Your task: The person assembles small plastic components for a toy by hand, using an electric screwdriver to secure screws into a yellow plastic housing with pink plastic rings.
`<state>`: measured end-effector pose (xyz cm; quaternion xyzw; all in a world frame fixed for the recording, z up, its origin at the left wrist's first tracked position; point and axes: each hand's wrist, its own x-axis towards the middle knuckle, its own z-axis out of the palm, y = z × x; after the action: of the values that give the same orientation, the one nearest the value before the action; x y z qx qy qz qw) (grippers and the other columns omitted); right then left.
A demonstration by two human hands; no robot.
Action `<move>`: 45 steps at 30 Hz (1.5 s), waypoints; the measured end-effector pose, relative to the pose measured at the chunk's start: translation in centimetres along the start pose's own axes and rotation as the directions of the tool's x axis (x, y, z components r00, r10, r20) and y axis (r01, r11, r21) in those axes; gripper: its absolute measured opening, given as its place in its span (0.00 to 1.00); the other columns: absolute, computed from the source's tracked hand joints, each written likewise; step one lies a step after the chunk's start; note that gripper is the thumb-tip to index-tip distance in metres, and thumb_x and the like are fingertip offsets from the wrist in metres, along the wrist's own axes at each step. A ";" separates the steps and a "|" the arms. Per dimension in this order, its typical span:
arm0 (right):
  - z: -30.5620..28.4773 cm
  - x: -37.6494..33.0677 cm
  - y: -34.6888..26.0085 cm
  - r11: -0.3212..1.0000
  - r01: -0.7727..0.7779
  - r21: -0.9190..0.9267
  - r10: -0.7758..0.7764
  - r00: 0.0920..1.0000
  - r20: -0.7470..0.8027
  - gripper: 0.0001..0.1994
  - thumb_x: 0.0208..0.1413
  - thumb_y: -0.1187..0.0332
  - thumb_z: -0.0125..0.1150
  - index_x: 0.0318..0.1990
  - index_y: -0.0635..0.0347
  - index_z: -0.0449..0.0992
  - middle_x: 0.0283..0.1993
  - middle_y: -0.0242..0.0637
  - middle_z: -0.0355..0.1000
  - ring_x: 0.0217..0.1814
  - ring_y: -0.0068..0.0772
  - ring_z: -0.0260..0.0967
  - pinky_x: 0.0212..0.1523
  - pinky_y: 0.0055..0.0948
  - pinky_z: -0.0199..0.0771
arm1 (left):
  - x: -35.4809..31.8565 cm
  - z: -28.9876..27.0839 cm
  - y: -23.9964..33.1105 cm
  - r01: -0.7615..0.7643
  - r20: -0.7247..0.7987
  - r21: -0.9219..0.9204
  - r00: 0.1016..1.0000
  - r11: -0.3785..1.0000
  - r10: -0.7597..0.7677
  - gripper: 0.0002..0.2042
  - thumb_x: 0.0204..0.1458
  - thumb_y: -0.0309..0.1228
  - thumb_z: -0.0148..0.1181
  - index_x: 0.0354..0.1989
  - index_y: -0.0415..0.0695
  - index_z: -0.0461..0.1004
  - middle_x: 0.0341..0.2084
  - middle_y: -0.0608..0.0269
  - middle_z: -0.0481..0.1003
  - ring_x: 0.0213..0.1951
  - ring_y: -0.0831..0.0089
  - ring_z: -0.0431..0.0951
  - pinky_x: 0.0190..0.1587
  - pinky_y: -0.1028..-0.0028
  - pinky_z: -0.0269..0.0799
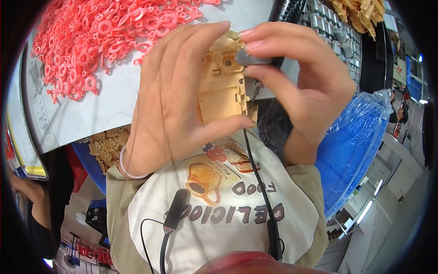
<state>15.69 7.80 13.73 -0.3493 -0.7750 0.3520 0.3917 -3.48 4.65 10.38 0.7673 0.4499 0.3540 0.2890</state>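
My left hand (169, 91) is wrapped round a pale yellow plastic housing (223, 93), its fingers over the far left side and its thumb along the near edge. The housing is held up off the table, showing a rectangular recess and a round hole. At its far right corner, my right hand (305, 73) pinches a small grey rounded part (250, 58) between thumb and fingers. That part overlaps the housing's edge; I cannot tell whether it sits in it. A thin metal shaft (256, 89) shows behind the right hand, partly hidden.
A heap of pink ring-shaped plastic parts (105, 36) covers the far left of the white table (114, 98). Rows of small silver parts (335, 27) and more yellow pieces (360, 11) lie far right. Blue plastic-lined bin (349, 146) at right; yellow housings (109, 146) below the table edge.
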 end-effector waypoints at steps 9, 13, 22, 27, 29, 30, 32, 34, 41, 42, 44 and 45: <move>1.3 0.1 -0.7 0.901 0.176 -0.398 -0.177 0.984 0.035 0.14 0.30 0.86 0.65 0.30 0.65 0.77 0.32 0.42 0.74 0.33 0.35 0.73 0.32 0.25 0.73 | 0.0 0.3 -0.5 -0.043 -0.009 -0.027 0.999 0.999 0.043 0.45 0.26 0.43 0.75 0.57 0.41 0.60 0.52 0.56 0.65 0.55 0.57 0.64 0.55 0.63 0.58; 1.3 0.1 -1.0 0.889 0.156 -0.430 -0.130 0.988 0.088 0.15 0.31 0.85 0.64 0.32 0.64 0.77 0.32 0.43 0.75 0.33 0.38 0.73 0.32 0.27 0.73 | -0.1 0.3 -0.7 -0.041 -0.019 -0.051 0.999 0.998 0.040 0.45 0.26 0.41 0.74 0.57 0.42 0.59 0.53 0.55 0.65 0.55 0.55 0.64 0.56 0.61 0.57; -1.1 3.4 -1.3 0.889 0.068 -0.452 -0.020 0.994 0.109 0.10 0.36 0.82 0.64 0.31 0.67 0.78 0.32 0.41 0.73 0.35 0.32 0.70 0.35 0.24 0.70 | 0.1 0.2 -0.7 -0.027 0.002 -0.086 1.000 0.996 0.028 0.42 0.27 0.41 0.74 0.54 0.43 0.60 0.53 0.54 0.65 0.55 0.54 0.63 0.57 0.59 0.57; 0.6 9.7 -0.1 0.844 0.047 -0.535 0.166 0.924 0.344 0.09 0.47 0.74 0.57 0.37 0.65 0.72 0.33 0.44 0.69 0.38 0.43 0.69 0.40 0.35 0.68 | 0.3 0.1 -0.7 -0.027 0.004 -0.077 1.000 0.997 0.027 0.41 0.27 0.41 0.74 0.53 0.43 0.61 0.53 0.55 0.66 0.55 0.55 0.64 0.57 0.60 0.56; 1.6 10.0 1.2 0.811 0.095 -0.578 0.136 0.929 0.344 0.07 0.46 0.74 0.57 0.35 0.66 0.72 0.33 0.45 0.69 0.37 0.44 0.68 0.38 0.36 0.68 | 0.3 0.0 -0.4 -0.029 0.011 -0.075 1.000 0.997 0.030 0.40 0.28 0.42 0.73 0.52 0.42 0.61 0.52 0.55 0.66 0.55 0.55 0.64 0.57 0.61 0.55; 1.8 10.0 1.7 0.773 0.140 -0.619 0.108 0.933 0.345 0.06 0.46 0.75 0.56 0.33 0.66 0.71 0.33 0.45 0.69 0.36 0.45 0.68 0.37 0.37 0.68 | 0.3 0.1 -0.4 -0.029 0.010 -0.074 0.999 0.997 0.030 0.40 0.28 0.42 0.73 0.52 0.42 0.61 0.52 0.55 0.66 0.55 0.55 0.64 0.57 0.61 0.55; 2.4 10.6 3.0 0.798 0.203 -0.567 0.033 0.925 0.378 0.04 0.47 0.74 0.55 0.30 0.67 0.71 0.30 0.45 0.69 0.34 0.47 0.68 0.36 0.38 0.68 | 0.1 0.2 -0.6 -0.020 -0.011 -0.080 1.000 0.997 0.019 0.38 0.28 0.42 0.72 0.51 0.41 0.62 0.52 0.55 0.67 0.54 0.56 0.64 0.57 0.62 0.55; 2.2 10.9 3.3 0.800 0.128 -0.586 0.155 0.899 0.409 0.04 0.46 0.76 0.55 0.29 0.68 0.71 0.30 0.45 0.71 0.32 0.48 0.69 0.36 0.36 0.69 | 0.1 0.2 -0.6 -0.011 -0.019 -0.094 1.000 0.996 0.009 0.38 0.29 0.42 0.72 0.51 0.41 0.63 0.52 0.55 0.67 0.54 0.56 0.64 0.57 0.62 0.56; 1.0 8.8 1.3 0.937 0.027 -0.348 -0.007 0.998 0.059 0.12 0.50 0.73 0.58 0.42 0.66 0.73 0.23 0.34 0.70 0.26 0.17 0.67 0.26 0.18 0.65 | -0.2 0.5 -0.7 0.028 -0.036 -0.218 0.999 0.975 -0.037 0.42 0.26 0.39 0.73 0.54 0.40 0.59 0.53 0.57 0.66 0.53 0.57 0.65 0.55 0.63 0.57; 0.0 7.8 0.8 0.937 0.024 -0.349 -0.004 0.998 0.060 0.12 0.50 0.73 0.58 0.42 0.66 0.73 0.23 0.34 0.70 0.26 0.17 0.67 0.26 0.18 0.65 | -0.3 0.5 -0.7 0.029 -0.036 -0.222 0.999 0.975 -0.038 0.42 0.26 0.39 0.73 0.54 0.40 0.59 0.53 0.57 0.66 0.53 0.57 0.65 0.55 0.63 0.57; -0.6 5.7 -1.8 0.942 -0.331 0.055 0.328 0.943 0.048 0.09 0.44 0.82 0.57 0.35 0.71 0.76 0.34 0.41 0.72 0.34 0.25 0.69 0.36 0.21 0.70 | -0.5 0.4 -0.8 -0.002 -0.052 -0.181 0.999 0.984 -0.007 0.45 0.25 0.35 0.74 0.57 0.40 0.56 0.53 0.56 0.65 0.53 0.58 0.65 0.55 0.64 0.60; -0.7 4.8 -2.2 0.928 -0.359 0.099 0.349 0.931 0.103 0.08 0.44 0.83 0.55 0.35 0.72 0.76 0.35 0.43 0.71 0.34 0.26 0.69 0.37 0.21 0.71 | -0.5 0.4 -0.8 0.004 -0.049 -0.185 0.999 0.983 -0.014 0.45 0.25 0.35 0.74 0.57 0.40 0.56 0.53 0.56 0.65 0.53 0.58 0.65 0.55 0.64 0.60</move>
<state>13.52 10.83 17.57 -0.4450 -0.6932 0.4756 0.3085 -3.74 4.49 9.36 0.7260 0.4255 0.4120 0.3494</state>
